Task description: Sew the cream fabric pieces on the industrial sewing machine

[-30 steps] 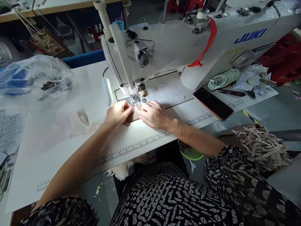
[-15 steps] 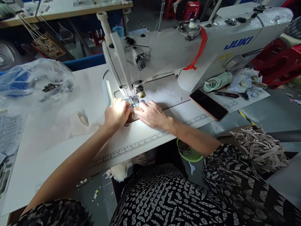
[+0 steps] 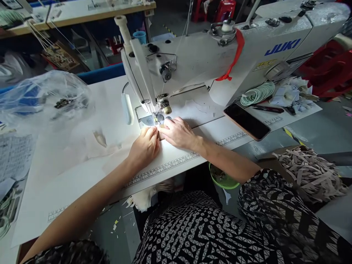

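Observation:
Just in front of the presser foot of a white sewing machine [image 3: 192, 60], both my hands meet at a small brown piece of material [image 3: 161, 136]. My left hand [image 3: 146, 146] is closed, thumb and fingers pinched at the piece's left edge. From the right, my right hand [image 3: 178, 134] bends over the same piece with its fingertips pressed together on it. Most of the piece is hidden beneath my fingers. The lit needle area [image 3: 156, 118] lies right beyond my fingertips.
A phone [image 3: 246, 121] lies right of my right hand, near a coil of pale green cord [image 3: 257, 93] and scraps. A clear plastic bag [image 3: 46, 95] sits at the left. Printed rulers [image 3: 165, 165] run along the table's front edge. A green bin [image 3: 224, 178] stands below.
My left hand has drawn back toward me from beside the needle, uncovering the metal plate. My right hand stays nearly in place. The view has shifted slightly.

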Available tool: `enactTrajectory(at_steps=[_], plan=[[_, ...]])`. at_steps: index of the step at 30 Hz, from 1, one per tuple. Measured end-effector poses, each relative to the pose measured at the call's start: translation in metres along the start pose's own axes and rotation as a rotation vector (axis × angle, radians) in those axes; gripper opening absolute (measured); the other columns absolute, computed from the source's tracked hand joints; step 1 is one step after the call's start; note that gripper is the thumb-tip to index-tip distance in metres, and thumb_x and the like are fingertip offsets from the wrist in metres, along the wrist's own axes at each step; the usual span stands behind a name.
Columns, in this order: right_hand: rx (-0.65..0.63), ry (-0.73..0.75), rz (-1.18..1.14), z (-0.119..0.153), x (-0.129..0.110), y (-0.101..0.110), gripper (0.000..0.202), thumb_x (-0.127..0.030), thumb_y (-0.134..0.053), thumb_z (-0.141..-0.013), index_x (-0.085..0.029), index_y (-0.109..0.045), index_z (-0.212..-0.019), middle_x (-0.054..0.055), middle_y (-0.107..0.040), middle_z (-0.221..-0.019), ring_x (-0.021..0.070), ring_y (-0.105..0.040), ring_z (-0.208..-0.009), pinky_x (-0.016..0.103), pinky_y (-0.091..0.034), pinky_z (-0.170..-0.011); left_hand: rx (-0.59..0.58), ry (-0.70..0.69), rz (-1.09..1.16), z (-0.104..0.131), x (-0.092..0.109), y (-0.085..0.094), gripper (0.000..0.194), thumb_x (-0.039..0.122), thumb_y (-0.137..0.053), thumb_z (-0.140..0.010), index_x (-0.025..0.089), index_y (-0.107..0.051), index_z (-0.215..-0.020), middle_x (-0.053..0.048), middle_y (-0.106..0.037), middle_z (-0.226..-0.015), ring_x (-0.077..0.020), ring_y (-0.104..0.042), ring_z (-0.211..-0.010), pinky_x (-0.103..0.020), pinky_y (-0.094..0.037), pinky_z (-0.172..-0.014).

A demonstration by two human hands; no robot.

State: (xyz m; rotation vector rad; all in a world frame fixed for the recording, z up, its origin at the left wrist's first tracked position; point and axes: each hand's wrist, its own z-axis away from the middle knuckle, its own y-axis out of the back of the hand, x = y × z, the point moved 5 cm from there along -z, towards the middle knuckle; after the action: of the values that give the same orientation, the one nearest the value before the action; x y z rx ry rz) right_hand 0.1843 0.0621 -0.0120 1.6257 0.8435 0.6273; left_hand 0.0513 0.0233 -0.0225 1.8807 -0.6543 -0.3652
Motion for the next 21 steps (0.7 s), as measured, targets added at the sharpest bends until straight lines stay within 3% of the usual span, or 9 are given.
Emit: enactTrajectory(at_steps=[10, 13, 21], plan=[[0.065, -0.123, 0.047, -0.003, 0.015, -0.002, 0.031, -0.013, -0.039, -0.1, -0.016, -0.07, -0.102, 0.008, -0.063, -0.095, 0.02, -0.048, -0.077, 0.037, -0.033, -0.082, -0.077, 0.01, 0.018, -0.011, -0.022, -0.006, 0.044, 0.027, -0.034, -0.1, 0.014, -0.064, -0.128, -0.018, -0.069, -0.122, -0.0321, -0.063, -0.116, -0.048, -0.053, -0.105], [0.085, -0.123, 0.055, -0.002, 0.016, -0.001, 0.028, -0.014, -0.042, -0.1, -0.016, -0.07, -0.101, 0.008, -0.064, -0.093, 0.0197, -0.047, -0.075, 0.036, -0.034, -0.081, -0.086, 0.052, 0.097, -0.014, -0.025, -0.004, 0.043, 0.028, -0.037, -0.098, 0.019, -0.066, -0.129, -0.016, -0.069, -0.124, -0.0329, -0.063, -0.118, -0.05, -0.052, -0.106], [0.059, -0.13, 0.055, 0.0, 0.018, -0.003, 0.033, -0.014, -0.039, -0.101, -0.015, -0.071, -0.107, 0.009, -0.065, -0.097, 0.0223, -0.052, -0.081, 0.037, -0.035, -0.084, -0.108, 0.061, 0.112, -0.018, -0.024, -0.001, 0.042, 0.029, -0.036, -0.099, 0.015, -0.066, -0.123, -0.018, -0.069, -0.12, -0.0325, -0.064, -0.11, -0.048, -0.053, -0.101]])
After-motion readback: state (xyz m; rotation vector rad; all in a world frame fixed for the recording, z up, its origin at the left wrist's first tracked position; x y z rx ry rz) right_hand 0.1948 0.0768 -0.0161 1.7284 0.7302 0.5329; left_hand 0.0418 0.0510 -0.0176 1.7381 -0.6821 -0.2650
